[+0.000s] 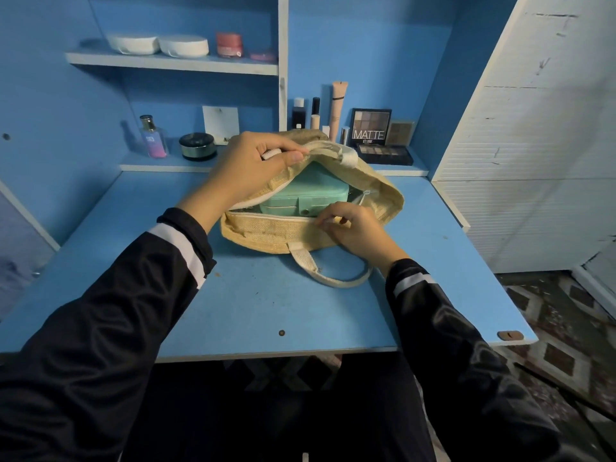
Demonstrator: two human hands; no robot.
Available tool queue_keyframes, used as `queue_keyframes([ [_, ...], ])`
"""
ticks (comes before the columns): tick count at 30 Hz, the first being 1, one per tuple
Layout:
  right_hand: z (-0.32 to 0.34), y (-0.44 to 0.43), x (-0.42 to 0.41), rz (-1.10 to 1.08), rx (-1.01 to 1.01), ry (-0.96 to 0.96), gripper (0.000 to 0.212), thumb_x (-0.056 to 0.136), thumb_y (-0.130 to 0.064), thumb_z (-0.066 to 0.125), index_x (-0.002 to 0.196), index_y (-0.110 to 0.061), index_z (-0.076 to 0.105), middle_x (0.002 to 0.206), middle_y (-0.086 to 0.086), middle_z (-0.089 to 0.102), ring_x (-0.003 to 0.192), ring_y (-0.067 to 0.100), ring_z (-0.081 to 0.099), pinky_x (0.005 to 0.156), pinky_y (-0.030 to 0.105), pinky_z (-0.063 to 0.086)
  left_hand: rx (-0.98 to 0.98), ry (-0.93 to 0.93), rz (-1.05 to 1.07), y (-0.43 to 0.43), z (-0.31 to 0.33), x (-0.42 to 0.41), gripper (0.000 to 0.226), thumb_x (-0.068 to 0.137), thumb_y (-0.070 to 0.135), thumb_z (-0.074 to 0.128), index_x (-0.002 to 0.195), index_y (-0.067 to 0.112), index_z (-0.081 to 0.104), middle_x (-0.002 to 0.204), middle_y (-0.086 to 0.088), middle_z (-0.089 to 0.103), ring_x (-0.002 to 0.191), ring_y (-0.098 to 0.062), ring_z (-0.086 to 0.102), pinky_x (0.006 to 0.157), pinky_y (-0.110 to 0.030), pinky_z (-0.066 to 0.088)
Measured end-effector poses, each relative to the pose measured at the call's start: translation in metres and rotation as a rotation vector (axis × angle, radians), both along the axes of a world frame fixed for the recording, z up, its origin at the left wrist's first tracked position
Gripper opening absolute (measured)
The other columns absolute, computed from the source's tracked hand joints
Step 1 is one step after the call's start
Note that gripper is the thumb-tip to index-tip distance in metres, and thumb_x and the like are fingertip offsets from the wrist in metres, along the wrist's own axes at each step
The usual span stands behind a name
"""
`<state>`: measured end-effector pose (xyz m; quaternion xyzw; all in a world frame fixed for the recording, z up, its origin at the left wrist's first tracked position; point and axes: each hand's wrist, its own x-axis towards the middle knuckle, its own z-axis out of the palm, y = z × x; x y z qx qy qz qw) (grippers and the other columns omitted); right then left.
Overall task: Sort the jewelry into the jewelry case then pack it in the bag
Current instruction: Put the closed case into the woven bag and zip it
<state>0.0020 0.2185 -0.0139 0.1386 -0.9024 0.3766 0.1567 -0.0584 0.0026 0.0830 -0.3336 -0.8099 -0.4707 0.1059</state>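
Jewelry case [310,191], teal with its lid down and a small snap on its front, lies inside the tan woven bag [276,230], which rests on the blue desk surface [266,301] close to its far edge, about midway between the left and right edges. We hold the bag's mouth open: our left hand [253,165] has its fingers and thumb curled round the far rim and lifts it up and back, while our right hand [353,228] pinches the near rim at the white zip edge, just in front of the case. Only the top and front of the case show through the opening. One pale handle [333,278] of the bag lies flat on the surface, looping toward the near edge. On the ledge past the far edge we see a perfume bottle [154,138] and a dark round jar [197,146] toward the left, and an eyeshadow palette [371,128] marked MATTE toward the right.
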Motion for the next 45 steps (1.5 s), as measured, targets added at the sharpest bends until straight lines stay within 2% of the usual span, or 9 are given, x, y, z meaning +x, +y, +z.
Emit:
queue_keyframes([
  [11, 0.005, 0.013, 0.007, -0.054, -0.025, 0.057, 0.027, 0.085, 0.007, 0.06, 0.083, -0.016, 0.072, 0.082, -0.012, 0.064, 0.075, -0.007, 0.055, 0.068, 0.006, 0.037, 0.003, 0.024, 0.018, 0.005, -0.002, 0.003, 0.014, 0.091, 0.03, 0.069, 0.103, 0.037, 0.071, 0.098, 0.022, 0.07, 0.1, 0.001, 0.066, 0.097, -0.035, 0.051],
  [16, 0.002, 0.018, 0.02, -0.042, -0.074, 0.089, 0.02, 0.085, 0.006, 0.063, 0.086, -0.01, 0.075, 0.087, -0.001, 0.07, 0.081, -0.002, 0.056, 0.071, 0.008, 0.037, -0.01, 0.063, 0.041, 0.008, -0.005, 0.004, 0.01, 0.085, 0.053, 0.065, 0.093, 0.055, 0.071, 0.093, 0.017, 0.075, 0.09, -0.038, 0.068, 0.083, -0.055, 0.054],
  [21, 0.003, 0.015, 0.023, -0.057, -0.16, 0.038, 0.022, 0.084, 0.003, 0.064, 0.084, -0.016, 0.075, 0.092, -0.001, 0.072, 0.085, 0.01, 0.061, 0.073, 0.018, 0.044, 0.019, 0.027, 0.021, 0.01, -0.004, 0.002, 0.012, 0.089, 0.038, 0.069, 0.1, 0.042, 0.073, 0.099, 0.022, 0.073, 0.098, -0.008, 0.068, 0.093, -0.045, 0.053],
  [26, 0.002, 0.012, 0.025, -0.128, -0.403, 0.036, 0.03, 0.084, 0.002, 0.067, 0.084, -0.028, 0.072, 0.101, -0.009, 0.072, 0.099, 0.01, 0.066, 0.083, 0.028, 0.052, 0.001, 0.033, -0.048, 0.01, -0.01, 0.003, 0.015, 0.091, 0.026, 0.069, 0.105, 0.032, 0.072, 0.102, 0.018, 0.071, 0.102, 0.004, 0.064, 0.098, -0.026, 0.05],
  [29, 0.001, 0.011, 0.024, -0.309, -0.501, 0.046, 0.025, 0.084, -0.003, 0.065, 0.087, -0.025, 0.074, 0.09, -0.009, 0.072, 0.084, 0.01, 0.066, 0.076, 0.023, 0.052, -0.03, 0.053, -0.067, 0.012, -0.012, 0.006, 0.018, 0.094, 0.026, 0.065, 0.108, 0.035, 0.069, 0.104, 0.024, 0.067, 0.107, 0.006, 0.061, 0.097, -0.016, 0.045],
  [32, -0.001, 0.014, 0.022, -0.447, -0.454, 0.08, 0.012, 0.087, -0.013, 0.067, 0.095, -0.015, 0.076, 0.092, -0.004, 0.073, 0.085, 0.011, 0.066, 0.078, 0.016, 0.051, -0.065, 0.068, -0.064, 0.013, -0.01, 0.008, 0.02, 0.096, 0.027, 0.062, 0.111, 0.039, 0.067, 0.107, 0.029, 0.064, 0.109, 0.011, 0.058, 0.096, -0.009, 0.04],
  [35, -0.005, 0.02, 0.016, -0.511, -0.404, 0.105, 0.014, 0.088, -0.019, 0.068, 0.1, -0.015, 0.076, 0.096, -0.002, 0.074, 0.089, 0.011, 0.067, 0.081, 0.014, 0.05, -0.094, 0.079, -0.069, 0.016, -0.007, 0.009, 0.022, 0.096, 0.029, 0.061, 0.115, 0.035, 0.069, 0.113, 0.025, 0.065, 0.114, 0.008, 0.057, 0.101, -0.014, 0.04],
  [39, -0.007, 0.028, 0.011, -0.547, -0.266, 0.193, 0.018, 0.088, -0.017, 0.068, 0.104, -0.011, 0.075, 0.103, 0.002, 0.072, 0.094, 0.016, 0.065, 0.086, 0.024, 0.051, -0.131, 0.089, -0.058, 0.019, -0.008, 0.007, 0.024, 0.097, 0.03, 0.06, 0.119, 0.031, 0.069, 0.119, 0.023, 0.064, 0.117, 0.006, 0.055, 0.104, -0.015, 0.038],
  [45, -0.007, 0.05, 0.027, -0.548, -0.095, 0.366, 0.02, 0.089, -0.008, 0.065, 0.107, -0.01, 0.073, 0.099, -0.001, 0.065, 0.087, 0.014, 0.056, 0.082, 0.011, 0.04, -0.168, 0.099, -0.03, 0.013, -0.004, 0.004, 0.024, 0.098, 0.034, 0.058, 0.119, 0.031, 0.07, 0.122, 0.015, 0.067, 0.116, 0.002, 0.058, 0.107, -0.032, 0.044],
])
